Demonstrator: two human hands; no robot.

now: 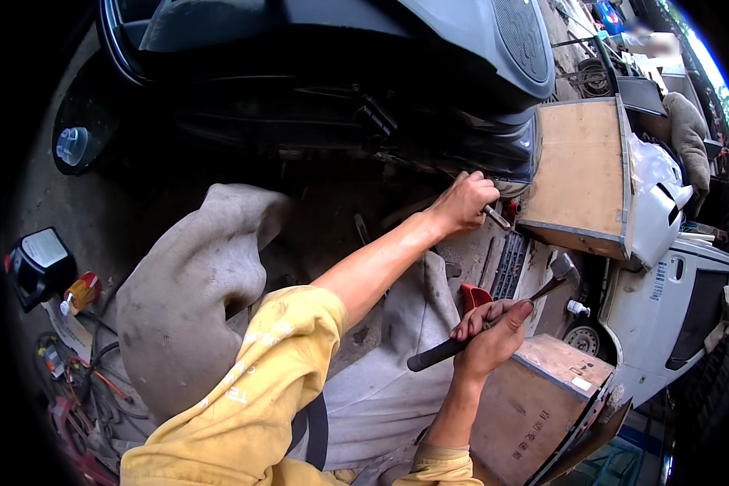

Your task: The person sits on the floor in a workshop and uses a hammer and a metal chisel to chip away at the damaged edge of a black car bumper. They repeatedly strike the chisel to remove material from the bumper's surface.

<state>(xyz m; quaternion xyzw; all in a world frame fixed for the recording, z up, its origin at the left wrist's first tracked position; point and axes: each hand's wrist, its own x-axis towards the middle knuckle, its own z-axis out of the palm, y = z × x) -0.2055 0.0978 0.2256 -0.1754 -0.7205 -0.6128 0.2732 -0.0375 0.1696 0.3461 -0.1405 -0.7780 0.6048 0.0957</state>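
Observation:
My left hand (pixel 466 201) is closed around a short metal rod, perhaps a chisel or punch (pixel 496 217), whose end sticks out toward the right. It is close against the lower edge of a dark vehicle (pixel 324 113). Nearer to me, my right hand (pixel 494 336) grips a hammer (pixel 441 354) by its black handle. The hammer's metal head (pixel 565 269) points up and to the right, apart from the rod. My left fingers hide most of the rod, and its other end cannot be seen.
Two wooden crates (pixel 575 166) (pixel 535 405) stand at the right, beside a white van (pixel 656 324). At the left are a black jug (pixel 42 267), a yellow bottle (pixel 81 293) and tangled cables (pixel 109 389). A red object (pixel 475 297) lies behind my right hand.

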